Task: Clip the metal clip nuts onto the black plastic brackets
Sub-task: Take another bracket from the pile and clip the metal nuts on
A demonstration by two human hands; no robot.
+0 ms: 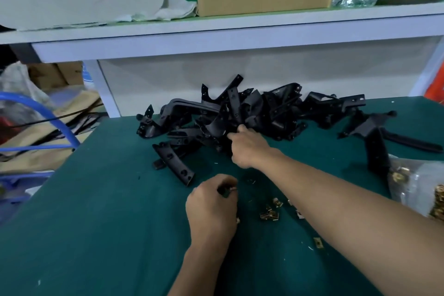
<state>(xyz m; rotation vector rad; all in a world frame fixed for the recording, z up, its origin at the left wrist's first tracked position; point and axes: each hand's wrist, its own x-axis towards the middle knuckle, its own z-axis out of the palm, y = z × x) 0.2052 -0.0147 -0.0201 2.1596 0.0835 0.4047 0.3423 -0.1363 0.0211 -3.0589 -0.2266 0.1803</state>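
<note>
Right now, your right hand (247,149) reaches into the pile of black brackets (264,108), fingers curled round one bracket (219,127) at the pile's near edge. Your left hand (211,206) sits nearer you, fingertips pinching what looks like a clip nut (233,189). Loose clip nuts (269,214) lie just beside it on the green mat (96,223). You appear to be fetching a bracket. Next, pull it free and line the nut up with its edge.

The right arm stretched from the lower right corner far forward, bare forearm nearly straight, wrist bent slightly inward. The right hand (247,149) was turned knuckles-up, its fingers curled down and thumb raised, gripping a black plastic bracket (222,125). The left arm came up from the bottom edge, close to the body. The left hand (212,209) lay back-up, fingers curled, fingertips pinching a small metal clip nut (231,189).
</note>
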